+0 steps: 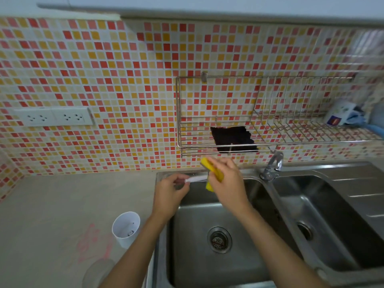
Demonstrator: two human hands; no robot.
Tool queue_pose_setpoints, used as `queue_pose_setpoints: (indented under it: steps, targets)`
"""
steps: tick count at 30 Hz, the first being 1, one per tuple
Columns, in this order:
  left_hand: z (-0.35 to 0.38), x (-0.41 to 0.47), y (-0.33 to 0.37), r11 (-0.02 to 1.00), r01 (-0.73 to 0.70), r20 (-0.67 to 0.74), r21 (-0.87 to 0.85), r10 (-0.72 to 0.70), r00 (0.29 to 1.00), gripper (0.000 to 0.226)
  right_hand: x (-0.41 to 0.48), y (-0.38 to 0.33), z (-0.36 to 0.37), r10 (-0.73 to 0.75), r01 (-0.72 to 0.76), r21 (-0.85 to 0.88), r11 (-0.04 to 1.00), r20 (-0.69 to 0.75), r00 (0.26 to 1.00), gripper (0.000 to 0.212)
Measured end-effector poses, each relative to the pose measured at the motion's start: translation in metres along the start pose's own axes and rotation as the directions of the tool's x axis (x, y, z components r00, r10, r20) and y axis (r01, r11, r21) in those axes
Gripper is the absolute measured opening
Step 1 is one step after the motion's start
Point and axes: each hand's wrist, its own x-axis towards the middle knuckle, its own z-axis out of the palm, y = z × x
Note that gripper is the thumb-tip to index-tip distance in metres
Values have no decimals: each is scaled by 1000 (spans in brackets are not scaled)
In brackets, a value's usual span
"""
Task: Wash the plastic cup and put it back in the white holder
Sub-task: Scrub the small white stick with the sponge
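Observation:
Over the left sink basin (193,265), my left hand (169,193) pinches one end of a thin white stick-like item (196,179). My right hand (225,181) grips a yellow sponge (209,166) folded around the item's other end. A white cylindrical holder (126,228) stands upright on the counter left of the sink, with something small at its bottom. A blurred translucent cup-like shape (97,271) sits on the counter at the lower left edge; I cannot tell exactly what it is.
The tap (273,165) rises between the two steel basins; the right basin (332,225) lies beyond it. A wire rack (270,142) on the tiled wall holds a dark cloth (232,139) and a packet (340,115). Wall sockets (54,117) sit at left.

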Motion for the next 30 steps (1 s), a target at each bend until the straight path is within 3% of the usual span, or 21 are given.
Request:
queue_pose_setpoints:
  steps: [4, 9, 14, 18, 23, 26, 30]
  targets:
    - [11, -3, 12, 998, -46, -11, -29, 46, 999, 16, -19, 26, 12, 62, -63, -121, 991, -12, 998, 46]
    - [19, -9, 19, 994, -77, 2, -75, 78, 997, 13, -40, 11, 21, -23, 26, -114, 993, 29, 999, 42]
    - [27, -19, 26, 997, -25, 5, -71, 26, 1000, 13, -37, 27, 5, 130, -136, -107, 985, -64, 989, 38]
    - [36, -22, 30, 997, 5, 25, -77, -3, 1000, 13, -53, 19, 3, 22, -18, -87, 996, 39, 999, 42]
    - [56, -26, 44, 999, 22, 15, -37, -22, 1000, 13, -46, 46, -21, 141, -141, -60, 988, -1, 990, 42]
    - [67, -27, 49, 996, 51, 26, -67, -50, 998, 14, -48, 52, -26, 19, -10, -69, 998, 129, 992, 44]
    - [79, -30, 54, 994, 75, 18, -78, -74, 997, 11, -35, 82, -38, 3, 8, -111, 994, 101, 995, 45]
